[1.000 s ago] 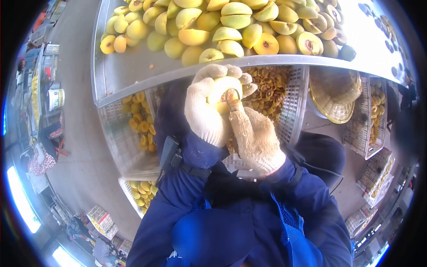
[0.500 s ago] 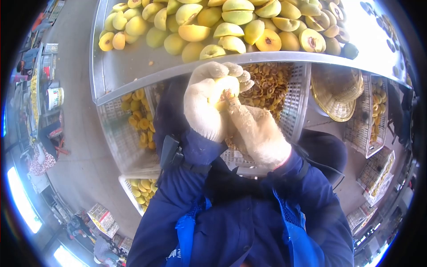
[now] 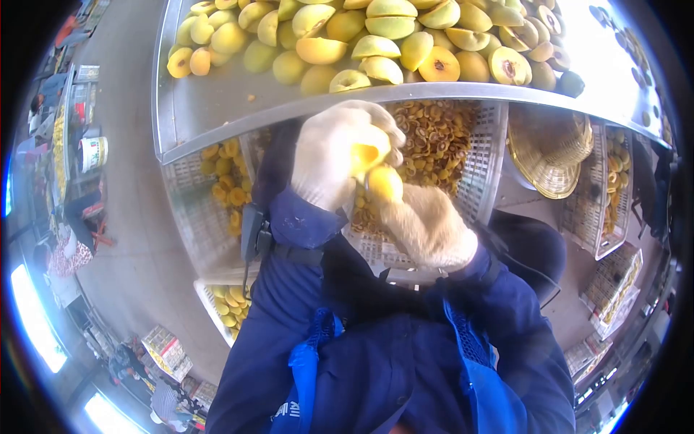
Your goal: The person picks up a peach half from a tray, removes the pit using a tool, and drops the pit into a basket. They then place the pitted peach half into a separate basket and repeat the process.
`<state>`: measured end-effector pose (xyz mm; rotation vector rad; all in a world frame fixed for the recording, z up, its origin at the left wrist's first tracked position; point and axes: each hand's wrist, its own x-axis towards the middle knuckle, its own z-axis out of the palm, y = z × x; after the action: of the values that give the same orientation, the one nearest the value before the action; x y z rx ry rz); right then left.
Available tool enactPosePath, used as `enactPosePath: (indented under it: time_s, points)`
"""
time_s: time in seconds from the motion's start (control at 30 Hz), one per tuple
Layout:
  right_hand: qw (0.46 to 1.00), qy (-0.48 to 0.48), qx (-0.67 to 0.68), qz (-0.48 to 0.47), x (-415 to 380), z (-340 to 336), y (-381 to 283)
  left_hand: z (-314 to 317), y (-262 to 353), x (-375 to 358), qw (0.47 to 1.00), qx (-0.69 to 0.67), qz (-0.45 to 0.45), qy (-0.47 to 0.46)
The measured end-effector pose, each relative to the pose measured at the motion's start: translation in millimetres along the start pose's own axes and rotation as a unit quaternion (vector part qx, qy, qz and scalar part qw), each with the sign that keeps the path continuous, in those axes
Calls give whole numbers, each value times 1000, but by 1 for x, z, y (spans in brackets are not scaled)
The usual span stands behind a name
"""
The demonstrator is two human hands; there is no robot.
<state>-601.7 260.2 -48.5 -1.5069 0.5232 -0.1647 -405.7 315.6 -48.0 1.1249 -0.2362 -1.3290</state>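
Observation:
In the middle of the head view, my gloved left hand (image 3: 318,155) curls around a yellow peach half (image 3: 369,154), its cut side turned toward my right hand. My right hand (image 3: 428,228), also in a white glove, is closed just below and to the right. A small rounded yellow piece (image 3: 385,184) shows at its fingertips, close against the peach half; I cannot tell if it is flesh or pit. Above both hands, many halved peaches (image 3: 376,48) are heaped on a metal tray table (image 3: 217,132).
Below the table edge, a crate (image 3: 486,170) holds brown-orange pits and scraps (image 3: 434,141). To the left, another crate (image 3: 191,210) has peach halves in it. A woven basket (image 3: 546,155) and more crates (image 3: 582,195) stand at the right. Other people work far left.
The peach half has tilted, baring its yellow hollow where a brown centre showed before. My right hand has drawn slightly down, with a yellow piece now at its fingertips.

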Motion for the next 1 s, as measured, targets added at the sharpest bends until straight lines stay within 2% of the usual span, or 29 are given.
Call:
enactPosePath:
  time_s: [0.07, 0.1, 0.13, 0.17, 0.2, 0.23, 0.27, 0.3, 0.37, 0.43, 0.47, 0.5, 0.53, 0.57, 0.6, 0.63, 0.67, 0.7, 0.73, 0.77, 0.83, 0.9, 0.97, 1.0]
  points:
    - [992, 114, -30, -50, -2, 12, 31, -6, 5, -5, 998, -31, -9, 52]
    - [981, 171, -49, -71, -4, 19, 46, -10, 15, -15, 998, 19, 26, 62]
    - [952, 183, 130, 209, -4, 10, 66, -14, 28, -32, 993, 71, 60, 71]
    - [817, 174, 289, 468, -3, -8, 77, -20, 42, -46, 985, 124, 95, 77]
    - [837, 184, 272, 439, -7, -8, 69, -42, 61, -62, 928, 333, 134, 97]
    - [858, 191, 251, 405, -14, -8, 56, -70, 83, -75, 826, 523, 169, 122]
    - [890, 148, 218, 371, -14, -10, 34, -95, 104, -75, 792, 557, 156, 196]
    - [891, 127, 220, 376, -7, -9, 14, -115, 120, -68, 756, 585, 131, 263]
    - [921, 84, 204, 320, -3, -3, 8, -152, 152, -19, 735, 565, 159, 339]
    - [933, 81, 183, 299, 4, 6, 2, -183, 154, 49, 643, 615, 240, 389]
    - [941, 72, 166, 287, 6, 8, -3, -208, 149, 79, 631, 647, 220, 368]
    - [928, 81, 176, 319, 10, 11, -5, -222, 150, 95, 611, 679, 202, 353]
    - [936, 82, 167, 298, 10, 14, -6, -197, 153, 88, 650, 660, 173, 334]
    - [944, 77, 163, 277, 10, 16, -5, -192, 151, 88, 655, 659, 127, 346]
    - [955, 76, 137, 251, 10, 17, -5, -216, 137, 101, 706, 604, 137, 344]
    - [964, 78, 112, 226, 9, 18, -7, -209, 128, 93, 730, 540, 143, 393]
    - [974, 90, 71, 195, 9, 21, -12, -191, 124, 74, 882, 259, 166, 358]
    - [968, 106, 65, 218, 9, 22, -18, -162, 120, 49, 895, 154, 220, 356]
    - [977, 101, 58, 179, 10, 22, -18, -153, 106, 33, 915, 26, 316, 250]
    - [982, 105, 49, 148, 7, 21, -16, -132, 98, 11, 929, -38, 311, 198]
    - [988, 98, 18, 120, 9, 27, -54, -75, 79, -27, 944, -135, 278, 116]
    - [985, 89, 71, 127, 2, 32, -70, -45, 52, -44, 970, -151, 181, 63]
    - [981, 53, 123, 138, -3, 31, -84, -9, 31, -47, 979, -135, 72, 133]
    - [974, 29, 167, 152, -6, 30, -93, -5, 20, -52, 983, -153, 80, 64]
